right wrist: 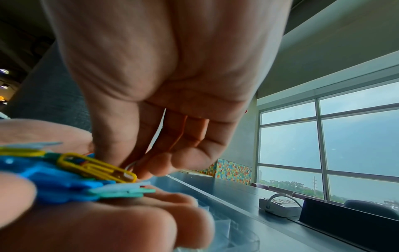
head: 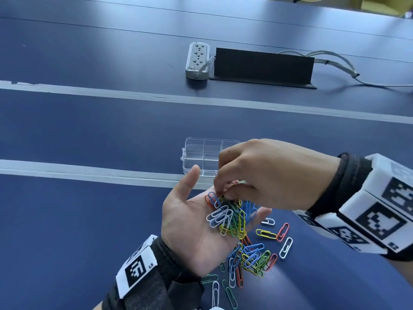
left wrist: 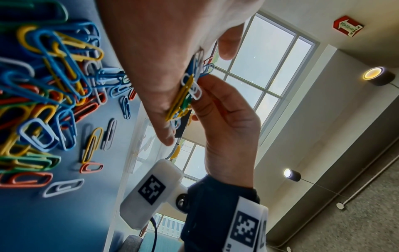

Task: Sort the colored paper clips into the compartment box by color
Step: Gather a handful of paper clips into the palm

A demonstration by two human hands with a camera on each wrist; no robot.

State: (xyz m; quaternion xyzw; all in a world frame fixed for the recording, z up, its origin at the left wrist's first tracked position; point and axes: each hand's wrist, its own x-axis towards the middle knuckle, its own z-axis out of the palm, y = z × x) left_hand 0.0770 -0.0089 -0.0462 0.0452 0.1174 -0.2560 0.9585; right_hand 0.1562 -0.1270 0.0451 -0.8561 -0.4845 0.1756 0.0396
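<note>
My left hand (head: 190,222) lies palm up above the blue table, fingers straight, carrying a heap of colored paper clips (head: 231,218): white, yellow, green, blue, red. My right hand (head: 225,191) reaches down into that heap, its fingertips (right wrist: 149,168) curled and pinching a few clips; green and red ones show inside the fingers. More mixed clips (head: 250,258) lie loose on the table under and right of the left hand. The clear compartment box (head: 201,153) sits open just beyond both hands, its visible compartments bare; its right part is hidden by the right hand.
A white power strip (head: 197,60), a raised black cable flap (head: 263,63) and grey cables (head: 335,63) sit at the far side. Two pale tape strips (head: 89,171) cross the table; the box lies on the nearer one.
</note>
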